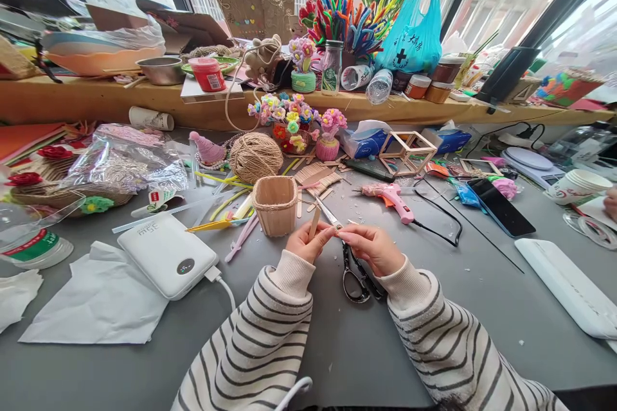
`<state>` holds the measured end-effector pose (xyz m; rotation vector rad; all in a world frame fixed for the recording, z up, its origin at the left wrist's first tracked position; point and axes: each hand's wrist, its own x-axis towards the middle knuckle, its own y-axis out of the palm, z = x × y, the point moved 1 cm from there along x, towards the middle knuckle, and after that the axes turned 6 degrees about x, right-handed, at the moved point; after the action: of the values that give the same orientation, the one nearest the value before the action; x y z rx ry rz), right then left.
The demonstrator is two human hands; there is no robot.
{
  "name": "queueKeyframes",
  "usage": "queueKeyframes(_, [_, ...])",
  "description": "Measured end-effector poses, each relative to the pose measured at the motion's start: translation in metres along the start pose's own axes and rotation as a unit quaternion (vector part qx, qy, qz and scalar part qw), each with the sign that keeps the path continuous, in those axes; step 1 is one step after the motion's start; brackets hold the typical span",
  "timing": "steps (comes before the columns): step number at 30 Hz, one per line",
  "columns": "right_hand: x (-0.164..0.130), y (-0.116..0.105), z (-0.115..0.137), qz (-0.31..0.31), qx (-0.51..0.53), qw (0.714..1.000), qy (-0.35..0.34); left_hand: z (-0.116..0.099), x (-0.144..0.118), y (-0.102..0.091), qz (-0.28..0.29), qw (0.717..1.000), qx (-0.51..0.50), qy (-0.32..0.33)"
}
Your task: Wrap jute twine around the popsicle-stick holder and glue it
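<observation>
My left hand (307, 243) is closed on a short wooden craft stick (315, 221) that points upward. Its thumb and fingertips meet those of my right hand (378, 249), which is pinched closed; whatever lies between those fingertips is too small to make out. Beneath both hands rest black-handled scissors (355, 289), their blades pointing away from me and partly hidden. Just left of my left hand stands a small basket of wooden sticks (276, 209) with twine round its rim. More craft sticks (318, 174) lie behind the hands.
A pink glue gun (398, 202) with a black cord lies to the right, near a phone (501, 205). Behind the basket sits a twine ball (256, 157). A white power bank (168, 255) is at left. Another person's hand (611, 204) shows at the right edge.
</observation>
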<state>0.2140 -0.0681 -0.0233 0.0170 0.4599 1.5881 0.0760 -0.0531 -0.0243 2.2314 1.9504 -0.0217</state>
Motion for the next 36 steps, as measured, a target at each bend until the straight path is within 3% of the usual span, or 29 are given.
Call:
queueKeyframes(18, [0.005,-0.002,0.0,0.01,0.004,1.0,-0.021,0.01,0.004,-0.003,0.001,1.0,0.013,-0.01])
queueKeyframes(21, [0.004,-0.002,0.002,0.003,-0.022,0.998,-0.057,0.011,0.005,-0.003,0.008,1.0,0.008,-0.014])
queueKeyframes(24, [-0.002,-0.004,0.009,-0.043,-0.052,0.987,-0.144,0.012,0.007,-0.003,0.015,1.0,0.008,-0.021])
queueKeyframes(27, [-0.013,-0.007,0.022,-0.129,-0.093,0.947,-0.279,0.013,0.008,-0.004,0.01,0.999,0.012,-0.028])
queueKeyframes(28, [-0.017,-0.007,0.028,-0.169,-0.122,0.915,-0.344,0.014,0.008,-0.004,0.005,0.999,0.015,-0.03])
queueKeyframes(30, [-0.02,-0.005,0.038,-0.247,-0.222,0.814,-0.478,0.014,0.007,-0.005,-0.005,0.999,0.023,-0.032])
queueKeyframes(31, [-0.019,-0.003,0.04,-0.269,-0.274,0.765,-0.517,0.014,0.007,-0.005,-0.009,0.999,0.028,-0.032])
queueKeyframes(32, [-0.016,-0.001,0.041,-0.263,-0.329,0.743,-0.52,0.014,0.006,-0.005,-0.013,0.999,0.033,-0.031])
queueKeyframes(33, [-0.011,0.001,0.039,-0.235,-0.381,0.737,-0.507,0.013,0.005,-0.005,-0.016,0.999,0.037,-0.03])
queueKeyframes(36, [0.001,0.007,0.025,-0.112,-0.441,0.774,-0.439,0.013,0.005,-0.006,-0.017,0.999,0.044,-0.024])
